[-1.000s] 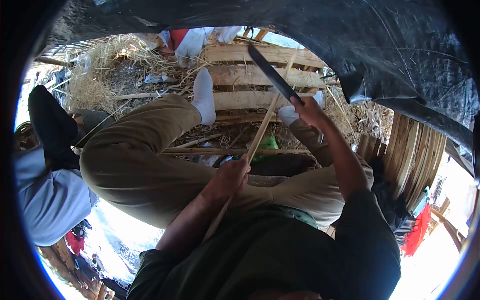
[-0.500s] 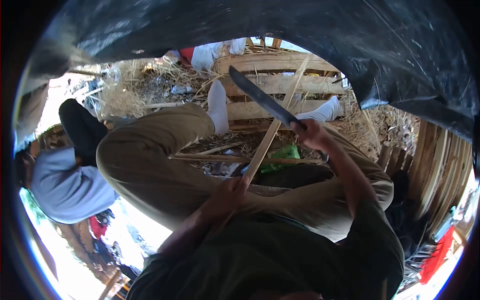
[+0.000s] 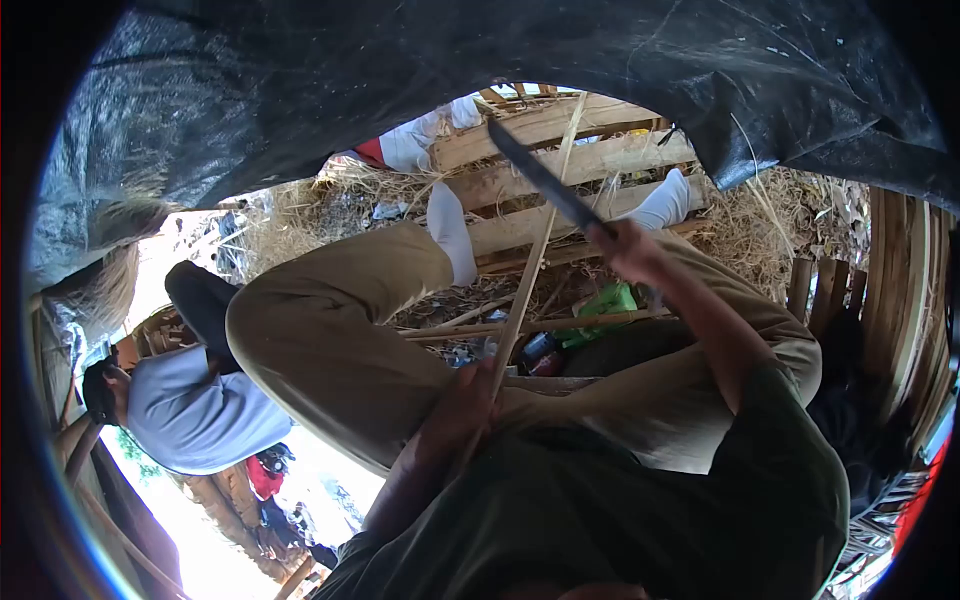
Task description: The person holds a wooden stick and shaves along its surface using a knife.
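My right hand (image 3: 638, 252) is closed round the handle of a machete (image 3: 545, 182). Its long dark blade points up and to the left, crossing over a thin bamboo strip (image 3: 532, 265); whether the two touch I cannot tell. Near my lap, my left hand (image 3: 468, 398) grips the lower part of that strip. The strip slants up from my waist to the planks beyond my feet. Its lowest end is hidden by my arm and shirt.
Wooden planks (image 3: 575, 160) lie beyond my feet, with straw around them. A green plastic bag (image 3: 605, 308) and a crosswise stick (image 3: 550, 325) lie between my legs. Dark sheeting (image 3: 450, 40) hangs overhead. At the left sits another person (image 3: 195, 405). Upright slats (image 3: 890, 310) stand at the right.
The view has shifted, so most things appear farther right and lower. The strip is held more upright. Both hands keep their holds, and the blade still crosses the strip.
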The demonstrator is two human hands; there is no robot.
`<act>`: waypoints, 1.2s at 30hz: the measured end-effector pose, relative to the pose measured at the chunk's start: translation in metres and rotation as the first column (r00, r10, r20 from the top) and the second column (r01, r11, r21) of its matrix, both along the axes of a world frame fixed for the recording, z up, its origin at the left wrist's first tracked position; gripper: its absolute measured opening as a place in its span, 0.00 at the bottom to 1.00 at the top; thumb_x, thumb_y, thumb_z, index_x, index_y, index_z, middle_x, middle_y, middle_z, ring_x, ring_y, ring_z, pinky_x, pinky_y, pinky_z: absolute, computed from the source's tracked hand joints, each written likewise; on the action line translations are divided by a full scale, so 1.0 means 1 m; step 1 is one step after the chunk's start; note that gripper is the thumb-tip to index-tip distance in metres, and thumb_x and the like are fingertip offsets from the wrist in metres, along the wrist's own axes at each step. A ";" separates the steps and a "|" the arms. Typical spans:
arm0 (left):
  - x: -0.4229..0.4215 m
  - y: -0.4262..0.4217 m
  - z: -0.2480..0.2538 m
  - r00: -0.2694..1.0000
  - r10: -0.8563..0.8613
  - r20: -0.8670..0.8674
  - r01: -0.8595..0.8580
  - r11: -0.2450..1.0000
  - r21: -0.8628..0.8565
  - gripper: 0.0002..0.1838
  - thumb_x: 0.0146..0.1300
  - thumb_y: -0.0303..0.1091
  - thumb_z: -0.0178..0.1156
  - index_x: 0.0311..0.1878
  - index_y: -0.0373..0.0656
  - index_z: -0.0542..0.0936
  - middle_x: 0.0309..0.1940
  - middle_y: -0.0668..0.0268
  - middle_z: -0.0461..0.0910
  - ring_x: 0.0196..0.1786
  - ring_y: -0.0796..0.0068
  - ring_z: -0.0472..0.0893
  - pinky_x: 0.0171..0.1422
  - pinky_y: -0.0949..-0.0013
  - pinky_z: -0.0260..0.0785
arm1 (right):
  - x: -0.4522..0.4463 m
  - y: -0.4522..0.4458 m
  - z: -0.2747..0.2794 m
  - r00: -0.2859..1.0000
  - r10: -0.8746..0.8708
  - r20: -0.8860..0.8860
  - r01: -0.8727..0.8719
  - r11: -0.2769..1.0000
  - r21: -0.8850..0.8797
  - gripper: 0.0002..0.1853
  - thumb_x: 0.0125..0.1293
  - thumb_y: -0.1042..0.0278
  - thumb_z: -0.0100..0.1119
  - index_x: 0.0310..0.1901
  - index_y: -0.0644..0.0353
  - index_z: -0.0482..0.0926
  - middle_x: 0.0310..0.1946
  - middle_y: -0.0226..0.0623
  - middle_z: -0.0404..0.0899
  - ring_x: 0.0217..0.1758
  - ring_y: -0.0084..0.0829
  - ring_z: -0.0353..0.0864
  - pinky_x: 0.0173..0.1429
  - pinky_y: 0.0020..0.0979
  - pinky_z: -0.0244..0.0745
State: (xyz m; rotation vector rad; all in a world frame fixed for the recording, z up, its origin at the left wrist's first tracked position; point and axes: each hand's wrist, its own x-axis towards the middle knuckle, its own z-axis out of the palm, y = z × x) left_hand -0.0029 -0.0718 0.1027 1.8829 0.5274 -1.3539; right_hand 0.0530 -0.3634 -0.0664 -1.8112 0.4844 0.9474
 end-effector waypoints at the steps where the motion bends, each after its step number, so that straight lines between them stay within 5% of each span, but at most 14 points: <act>1: 0.001 0.001 -0.001 1.000 0.017 -0.017 -0.017 1.000 0.013 0.25 0.77 0.54 0.36 0.39 0.43 0.73 0.17 0.71 0.70 0.17 0.79 0.70 0.22 0.71 0.65 | -0.013 0.017 0.006 0.985 0.035 0.170 -0.044 0.998 0.049 0.24 0.73 0.47 0.49 0.47 0.63 0.80 0.25 0.50 0.80 0.30 0.40 0.82 0.38 0.43 0.73; 3: 0.001 0.002 -0.004 0.997 0.057 -0.053 -0.055 0.998 0.032 0.24 0.78 0.53 0.35 0.38 0.44 0.72 0.16 0.72 0.68 0.15 0.80 0.68 0.20 0.73 0.63 | -0.033 0.037 0.012 0.867 0.081 0.491 -0.152 0.983 0.107 0.25 0.74 0.46 0.48 0.46 0.63 0.81 0.24 0.48 0.80 0.27 0.41 0.81 0.35 0.42 0.73; 8: 0.000 0.006 -0.013 0.977 0.163 -0.139 -0.178 0.979 -0.098 0.24 0.77 0.54 0.35 0.36 0.47 0.71 0.14 0.73 0.65 0.12 0.81 0.64 0.15 0.74 0.57 | 0.003 -0.006 -0.015 0.964 0.077 0.254 -0.076 0.997 -0.011 0.25 0.75 0.48 0.45 0.44 0.66 0.80 0.20 0.48 0.78 0.26 0.41 0.82 0.33 0.43 0.73; 11: 0.000 0.010 -0.021 0.968 0.180 -0.176 -0.208 0.966 -0.155 0.24 0.77 0.55 0.35 0.35 0.48 0.70 0.13 0.74 0.64 0.11 0.81 0.63 0.13 0.74 0.55 | -0.016 0.029 0.021 0.998 -0.008 0.062 -0.001 0.990 0.138 0.27 0.75 0.46 0.45 0.44 0.66 0.80 0.19 0.47 0.78 0.25 0.40 0.81 0.33 0.42 0.73; 12: -0.002 0.010 -0.025 0.966 0.182 -0.184 -0.214 0.962 -0.172 0.24 0.77 0.55 0.35 0.35 0.48 0.70 0.13 0.74 0.64 0.11 0.81 0.63 0.13 0.74 0.55 | -0.030 0.041 0.022 0.920 -0.020 0.391 -0.072 0.973 0.219 0.27 0.75 0.45 0.45 0.44 0.65 0.81 0.19 0.43 0.78 0.24 0.37 0.81 0.33 0.41 0.74; 15: -0.004 0.015 -0.028 0.967 0.179 -0.180 -0.213 0.959 -0.190 0.24 0.77 0.56 0.35 0.35 0.48 0.71 0.14 0.74 0.64 0.11 0.82 0.63 0.14 0.75 0.55 | -0.018 0.029 0.011 0.892 0.184 0.414 -0.256 0.958 0.126 0.26 0.75 0.45 0.45 0.45 0.64 0.81 0.19 0.41 0.78 0.23 0.34 0.80 0.33 0.41 0.75; 16: -0.005 0.016 -0.028 0.970 0.179 -0.163 -0.209 0.960 -0.189 0.24 0.77 0.55 0.35 0.35 0.48 0.71 0.14 0.74 0.65 0.11 0.82 0.63 0.14 0.75 0.56 | -0.005 0.018 0.023 0.955 0.198 0.223 -0.226 0.968 0.109 0.26 0.75 0.45 0.45 0.43 0.63 0.81 0.19 0.39 0.79 0.23 0.33 0.80 0.34 0.41 0.76; 19: -0.004 0.012 -0.023 0.978 0.171 -0.121 -0.190 0.967 -0.172 0.25 0.77 0.56 0.35 0.34 0.47 0.71 0.14 0.74 0.65 0.12 0.82 0.63 0.15 0.75 0.56 | 0.006 0.000 0.014 0.993 0.069 0.096 -0.068 0.998 -0.018 0.26 0.75 0.46 0.45 0.41 0.64 0.81 0.20 0.39 0.79 0.23 0.32 0.80 0.34 0.40 0.75; 23: -0.002 -0.001 -0.015 0.984 0.138 -0.109 -0.150 0.982 -0.114 0.26 0.77 0.57 0.34 0.35 0.46 0.71 0.15 0.74 0.66 0.12 0.83 0.63 0.17 0.76 0.58 | -0.034 0.044 0.033 0.816 0.047 0.576 -0.100 0.993 0.061 0.26 0.76 0.49 0.44 0.36 0.67 0.79 0.19 0.44 0.79 0.22 0.42 0.81 0.30 0.43 0.74; 24: -0.001 0.000 -0.015 0.986 0.125 -0.108 -0.137 0.984 -0.111 0.26 0.77 0.57 0.34 0.36 0.46 0.71 0.15 0.74 0.66 0.13 0.83 0.64 0.18 0.76 0.58 | -0.029 0.037 0.024 0.871 0.018 0.491 -0.118 0.978 0.173 0.24 0.76 0.51 0.48 0.34 0.66 0.80 0.17 0.39 0.78 0.17 0.27 0.77 0.22 0.36 0.68; 28: -0.001 0.005 -0.014 0.986 0.128 -0.110 -0.140 0.985 -0.105 0.26 0.77 0.57 0.35 0.38 0.45 0.73 0.16 0.74 0.67 0.14 0.83 0.65 0.19 0.76 0.59 | -0.008 0.003 -0.007 0.916 0.090 0.392 -0.061 0.994 -0.086 0.24 0.76 0.49 0.47 0.34 0.64 0.80 0.17 0.34 0.77 0.19 0.26 0.76 0.24 0.33 0.67; 31: -0.001 -0.004 -0.016 0.987 0.121 -0.107 -0.129 0.989 -0.074 0.27 0.77 0.57 0.35 0.40 0.44 0.73 0.16 0.74 0.68 0.14 0.83 0.65 0.19 0.76 0.60 | -0.021 0.038 0.041 0.992 0.023 0.124 -0.042 0.988 0.150 0.25 0.73 0.46 0.48 0.43 0.64 0.80 0.26 0.50 0.81 0.29 0.45 0.83 0.35 0.43 0.74; 35: -0.001 -0.002 -0.016 0.999 0.028 -0.031 -0.030 0.998 -0.052 0.27 0.77 0.58 0.35 0.40 0.43 0.73 0.17 0.73 0.68 0.15 0.83 0.66 0.19 0.76 0.61 | -0.030 0.052 0.038 0.868 0.207 0.452 -0.317 0.931 0.182 0.26 0.75 0.46 0.47 0.31 0.64 0.78 0.17 0.36 0.74 0.23 0.28 0.75 0.31 0.36 0.70; 36: -0.001 0.000 -0.015 1.000 0.004 -0.015 -0.004 0.999 -0.043 0.27 0.77 0.58 0.35 0.41 0.43 0.73 0.18 0.73 0.68 0.15 0.83 0.66 0.20 0.75 0.61 | -0.018 0.042 0.043 0.874 0.208 0.439 -0.289 0.949 0.127 0.25 0.75 0.48 0.49 0.32 0.65 0.78 0.19 0.39 0.77 0.23 0.28 0.76 0.31 0.36 0.70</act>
